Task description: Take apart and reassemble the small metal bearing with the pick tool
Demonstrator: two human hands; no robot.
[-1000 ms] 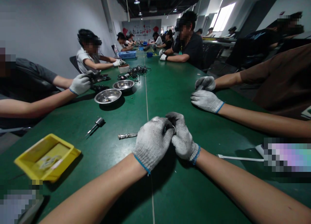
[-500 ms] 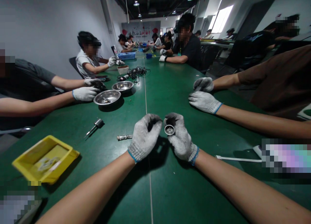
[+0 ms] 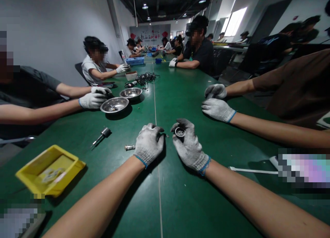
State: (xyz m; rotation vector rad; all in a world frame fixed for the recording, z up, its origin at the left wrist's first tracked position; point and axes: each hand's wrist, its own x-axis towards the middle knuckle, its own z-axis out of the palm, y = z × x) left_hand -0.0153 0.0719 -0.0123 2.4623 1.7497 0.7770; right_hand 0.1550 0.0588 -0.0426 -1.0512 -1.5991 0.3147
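Observation:
My right hand (image 3: 189,147), in a white knitted glove, is wrapped round a small round metal cup (image 3: 179,132) whose open end faces me, with small parts visible inside. My left hand (image 3: 150,141), gloved too, rests low over the green table (image 3: 206,203) with its fingers bent and thumb apart; nothing shows in it. A tiny metal piece (image 3: 167,136) lies just beyond its fingertips, between the hands. Partly hidden by the left hand is a short metal cylinder (image 3: 129,147). Farther left lies a metal tool with a thin shaft (image 3: 102,136).
A yellow bin (image 3: 73,153) with small parts stands at the left. Two steel bowls (image 3: 114,105) (image 3: 131,93) and black cables (image 3: 146,79) are farther back. Gloved hands of other people (image 3: 219,109) (image 3: 92,99) are on both sides. A white stick (image 3: 252,170) and a blurred-out screen lie right.
My left hand has moved left and down to the table, away from the cup. The tiny metal piece now shows on the table. My right hand still holds the cup, turned slightly upward.

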